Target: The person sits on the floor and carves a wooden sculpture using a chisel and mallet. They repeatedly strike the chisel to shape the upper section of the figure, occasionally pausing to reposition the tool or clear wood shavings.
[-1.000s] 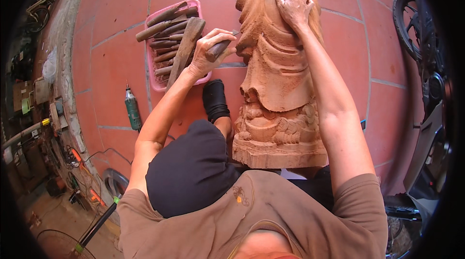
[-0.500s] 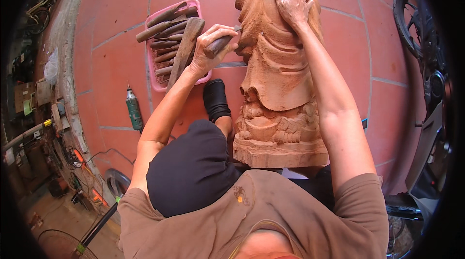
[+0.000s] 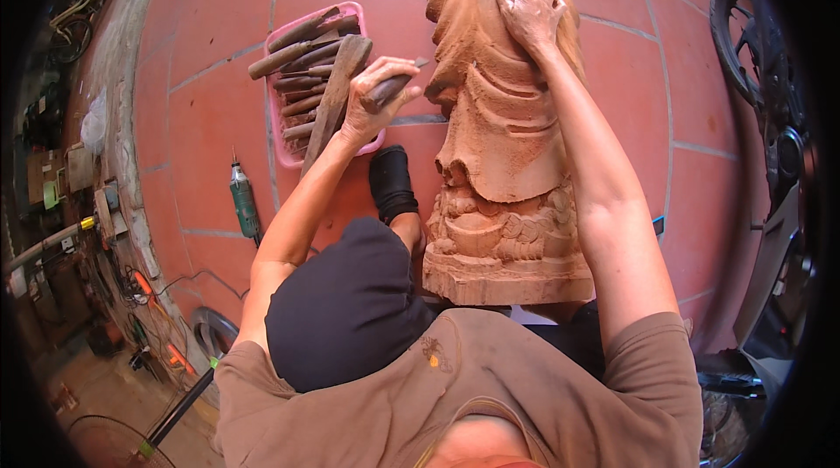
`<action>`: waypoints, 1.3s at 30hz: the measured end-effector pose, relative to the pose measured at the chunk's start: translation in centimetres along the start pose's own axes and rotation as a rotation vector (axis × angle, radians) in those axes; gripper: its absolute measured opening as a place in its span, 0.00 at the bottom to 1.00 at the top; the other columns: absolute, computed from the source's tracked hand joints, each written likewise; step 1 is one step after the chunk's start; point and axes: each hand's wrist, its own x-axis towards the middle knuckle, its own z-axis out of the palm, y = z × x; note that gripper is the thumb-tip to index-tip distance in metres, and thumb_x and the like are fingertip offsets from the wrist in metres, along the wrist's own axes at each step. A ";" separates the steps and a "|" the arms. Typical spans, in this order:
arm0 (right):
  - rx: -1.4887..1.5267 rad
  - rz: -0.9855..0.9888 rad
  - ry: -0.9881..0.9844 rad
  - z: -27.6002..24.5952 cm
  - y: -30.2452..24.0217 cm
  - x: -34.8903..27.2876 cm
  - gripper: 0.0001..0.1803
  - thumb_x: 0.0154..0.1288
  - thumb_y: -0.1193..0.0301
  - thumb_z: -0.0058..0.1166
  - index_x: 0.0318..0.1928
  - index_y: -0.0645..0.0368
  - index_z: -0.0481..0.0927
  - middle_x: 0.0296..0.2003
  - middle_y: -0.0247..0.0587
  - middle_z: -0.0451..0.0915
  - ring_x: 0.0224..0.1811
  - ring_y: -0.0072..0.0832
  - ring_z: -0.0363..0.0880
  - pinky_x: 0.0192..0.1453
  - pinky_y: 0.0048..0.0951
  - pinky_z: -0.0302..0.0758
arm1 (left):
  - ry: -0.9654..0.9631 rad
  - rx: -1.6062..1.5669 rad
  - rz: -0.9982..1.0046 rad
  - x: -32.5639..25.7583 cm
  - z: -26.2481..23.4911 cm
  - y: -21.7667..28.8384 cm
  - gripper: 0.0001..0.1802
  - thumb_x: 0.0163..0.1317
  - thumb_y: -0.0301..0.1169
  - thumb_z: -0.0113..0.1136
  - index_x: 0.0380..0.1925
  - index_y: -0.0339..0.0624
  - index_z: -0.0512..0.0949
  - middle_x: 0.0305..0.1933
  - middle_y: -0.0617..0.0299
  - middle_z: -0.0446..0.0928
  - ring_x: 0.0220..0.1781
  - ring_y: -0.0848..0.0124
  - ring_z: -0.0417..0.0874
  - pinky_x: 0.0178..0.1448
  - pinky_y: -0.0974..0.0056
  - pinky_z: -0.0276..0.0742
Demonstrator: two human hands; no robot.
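Left hand clenched around a chisel, its tip close to the left edge of the wooden carved statue, contact unclear. Right hand lies flat on the statue's upper part, fingers spread, gripping nothing. Statue lies on the red tiled floor between the knees. Pink tray of chisels just left; green rotary tool nearby.
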 end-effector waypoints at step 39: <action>0.011 0.007 0.036 0.5 -0.3 -0.2 0.17 0.67 0.51 0.54 0.51 0.40 0.82 0.57 0.34 0.73 0.64 0.38 0.65 0.68 0.54 0.53 | -0.011 0.145 0.240 7.9 3.8 0.8 0.17 0.53 0.25 0.73 0.44 0.43 0.81 0.47 0.55 0.81 0.46 0.57 0.85 0.47 0.59 0.82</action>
